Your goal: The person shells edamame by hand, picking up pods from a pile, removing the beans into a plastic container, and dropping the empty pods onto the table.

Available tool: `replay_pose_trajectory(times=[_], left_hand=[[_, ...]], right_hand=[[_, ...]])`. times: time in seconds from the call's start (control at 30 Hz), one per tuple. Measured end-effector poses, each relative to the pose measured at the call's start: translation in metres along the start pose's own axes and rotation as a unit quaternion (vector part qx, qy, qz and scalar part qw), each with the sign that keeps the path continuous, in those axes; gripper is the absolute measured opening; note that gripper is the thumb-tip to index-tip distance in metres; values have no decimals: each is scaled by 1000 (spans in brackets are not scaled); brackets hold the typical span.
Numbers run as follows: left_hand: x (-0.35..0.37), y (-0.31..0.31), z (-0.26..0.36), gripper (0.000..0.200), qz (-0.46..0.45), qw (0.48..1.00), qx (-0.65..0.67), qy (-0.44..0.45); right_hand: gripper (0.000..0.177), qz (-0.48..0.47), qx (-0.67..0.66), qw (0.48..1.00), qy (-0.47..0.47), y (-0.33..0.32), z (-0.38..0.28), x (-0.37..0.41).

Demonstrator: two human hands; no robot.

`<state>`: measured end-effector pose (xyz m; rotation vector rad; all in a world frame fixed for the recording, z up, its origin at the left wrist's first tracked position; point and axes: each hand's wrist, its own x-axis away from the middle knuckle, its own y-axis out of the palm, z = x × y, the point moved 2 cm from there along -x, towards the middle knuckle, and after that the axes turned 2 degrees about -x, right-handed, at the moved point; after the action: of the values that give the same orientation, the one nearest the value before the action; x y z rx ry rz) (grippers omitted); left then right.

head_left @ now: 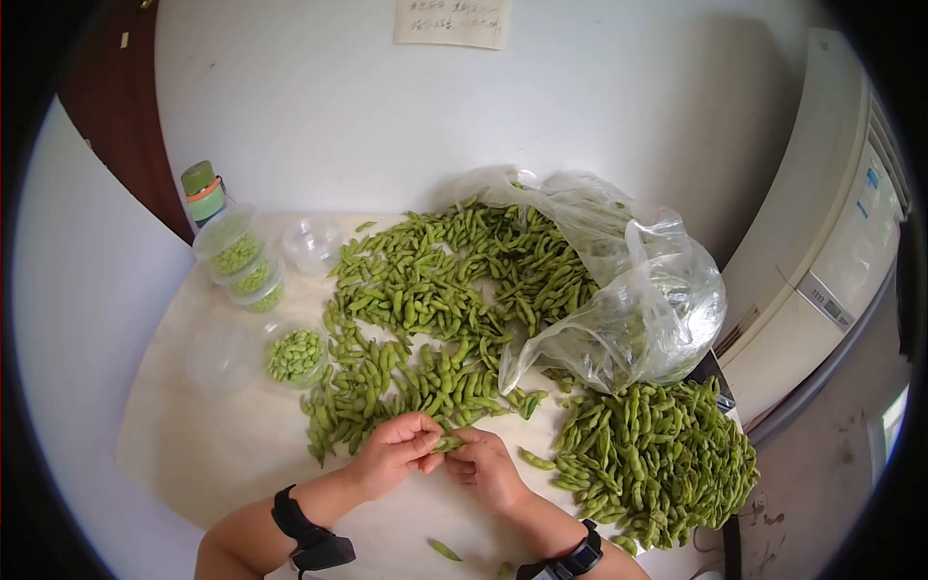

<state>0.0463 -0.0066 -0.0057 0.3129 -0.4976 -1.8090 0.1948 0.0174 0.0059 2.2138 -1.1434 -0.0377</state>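
Note:
Near the front of the table, my left hand (pixel 399 454) and my right hand (pixel 486 468) meet with fingers pinched round one green soybean pod (pixel 447 444). The fingers partly cover this pod. Just beyond my hands lies a loose spread of soybean pods (pixel 445 377). To the right of my right hand rises a dense heap of pods (pixel 657 464). A round clear tub of shelled beans (pixel 296 356) stands to the left, beyond my left hand. One single pod (pixel 445 550) lies on the table below my hands.
A clear plastic bag (pixel 638 300) with pods sits at the back right. Stacked tubs of beans (pixel 246 261), an empty tub (pixel 312 245), a clear lid (pixel 220 359) and a green bottle (pixel 203 193) stand at left. A white appliance (pixel 822 232) flanks the table (pixel 184 425).

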Motion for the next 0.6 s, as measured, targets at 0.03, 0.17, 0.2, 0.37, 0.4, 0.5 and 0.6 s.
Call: replay_pose_trajectory(times=[0.03, 0.17, 0.2, 0.37, 0.4, 0.5, 0.6], left_hand=[[0, 1, 0, 9, 2, 1000, 1, 0], [-2, 1, -1, 8, 7, 1000, -10, 24], [-2, -1, -2, 8, -1, 999, -35, 37], [0, -2, -1, 11, -12, 964, -251, 82], [1, -2, -1, 11, -23, 949, -302, 92], [2, 5, 5, 12, -22, 964, -256, 75], [1, 1, 5, 13, 15, 981, -179, 69]], right_hand=[[10, -1, 0, 1000, 2, 0, -1, 0], [9, 15, 25, 999, -23, -1, -1, 0], [11, 19, 57, 997, -51, -1, -1, 0], [20, 4, 173, 975, -138, -9, 2, -9], [23, -8, 244, 954, -173, -9, 4, -11], [19, -30, 307, 933, -184, -9, -3, -9], [17, -26, 290, 942, -169, -11, -4, -8]])
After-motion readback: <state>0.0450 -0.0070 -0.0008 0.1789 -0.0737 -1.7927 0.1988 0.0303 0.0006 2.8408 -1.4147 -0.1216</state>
